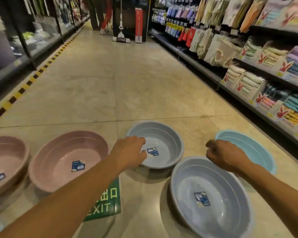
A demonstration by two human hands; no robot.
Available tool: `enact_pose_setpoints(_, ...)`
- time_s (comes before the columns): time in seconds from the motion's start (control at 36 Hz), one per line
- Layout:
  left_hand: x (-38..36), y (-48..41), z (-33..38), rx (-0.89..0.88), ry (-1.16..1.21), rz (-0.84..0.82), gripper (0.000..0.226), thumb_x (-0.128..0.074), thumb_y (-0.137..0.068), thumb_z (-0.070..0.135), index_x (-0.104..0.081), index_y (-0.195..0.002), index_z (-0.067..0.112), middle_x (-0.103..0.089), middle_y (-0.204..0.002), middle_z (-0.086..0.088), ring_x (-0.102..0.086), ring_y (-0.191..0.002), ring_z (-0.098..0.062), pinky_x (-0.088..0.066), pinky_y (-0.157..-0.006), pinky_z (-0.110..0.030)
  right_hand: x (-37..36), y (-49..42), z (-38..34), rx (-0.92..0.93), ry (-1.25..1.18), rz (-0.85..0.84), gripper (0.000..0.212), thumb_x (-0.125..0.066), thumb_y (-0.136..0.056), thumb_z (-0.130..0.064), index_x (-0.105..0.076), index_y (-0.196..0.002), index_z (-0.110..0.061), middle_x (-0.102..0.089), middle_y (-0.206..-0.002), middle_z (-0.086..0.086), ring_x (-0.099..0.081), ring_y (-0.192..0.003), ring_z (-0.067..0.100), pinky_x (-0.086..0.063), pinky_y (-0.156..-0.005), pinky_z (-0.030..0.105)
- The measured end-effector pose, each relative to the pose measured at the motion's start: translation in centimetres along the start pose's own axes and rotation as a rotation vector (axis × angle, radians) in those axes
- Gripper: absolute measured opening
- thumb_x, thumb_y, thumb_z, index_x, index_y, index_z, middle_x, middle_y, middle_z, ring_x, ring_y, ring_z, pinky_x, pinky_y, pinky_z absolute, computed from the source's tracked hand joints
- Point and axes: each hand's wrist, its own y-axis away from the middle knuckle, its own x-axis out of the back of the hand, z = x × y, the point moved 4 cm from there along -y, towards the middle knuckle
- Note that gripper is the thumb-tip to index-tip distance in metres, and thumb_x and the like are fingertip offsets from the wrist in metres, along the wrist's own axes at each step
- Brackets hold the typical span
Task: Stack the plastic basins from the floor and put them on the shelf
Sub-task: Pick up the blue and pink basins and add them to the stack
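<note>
The near grey basin (218,176) is showing smooth, glossy plastic; the pink basin (58,152) is showing smooth plastic with a duller sheen; its label (78,166) is looking like glossy paper; the floor (136,93) is gleaming as polished tile; the towels (272,54) are showing soft, matt cloth.

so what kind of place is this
Probably a household-goods shop aisle: shelves stacked with packaged towels line the right, a grey basin on the floor carries a retail label, and an exit sign is stuck to the floor.
</note>
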Motion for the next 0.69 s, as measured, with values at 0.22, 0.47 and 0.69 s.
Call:
enact_pose_setpoints(0.22,2.5,-0.2,-3.4,0.012,0.054,-0.006,0.042,-0.046,-0.097,0.037,-0.052,-0.136,0.021,-0.062,-0.122,-0.005,-0.060,-0.106,-0.024,-0.049,-0.086,-0.035,2.0,-1.5,-3.1,0.021,0.074,-0.038,0.039,-0.049,-0.097,-0.043,-0.057,-0.131,-0.027,-0.067,-0.119,0.001,-0.065,-0.097,0.022,-0.057,-0.085,0.040)
enact_pose_setpoints(0.47,1.0,-5.9,3.9,-0.020,0.057,0.015,0.043,-0.047,-0.097,0.039,-0.052,-0.137,0.025,-0.061,-0.131,0.000,-0.059,-0.116,-0.023,-0.048,-0.091,-0.034,-0.5,-2.8,4.2,-0.025,0.004,-0.049,0.038,-0.046,-0.096,-0.040,-0.058,-0.130,-0.025,-0.066,-0.115,0.000,-0.056,-0.087,0.019,-0.052,-0.077,0.038)
enact_pose_setpoints(0.69,-2.4,-11.3,12.7,-0.011,0.092,-0.054,0.039,-0.048,-0.099,0.034,-0.053,-0.135,0.021,-0.062,-0.129,0.000,-0.061,-0.111,-0.023,-0.051,-0.092,-0.039,-2.1,-4.3,14.0,-0.067,-0.055,-0.059,0.043,-0.048,-0.097,-0.044,-0.055,-0.135,-0.027,-0.066,-0.123,0.001,-0.064,-0.103,0.024,-0.054,-0.086,0.042)
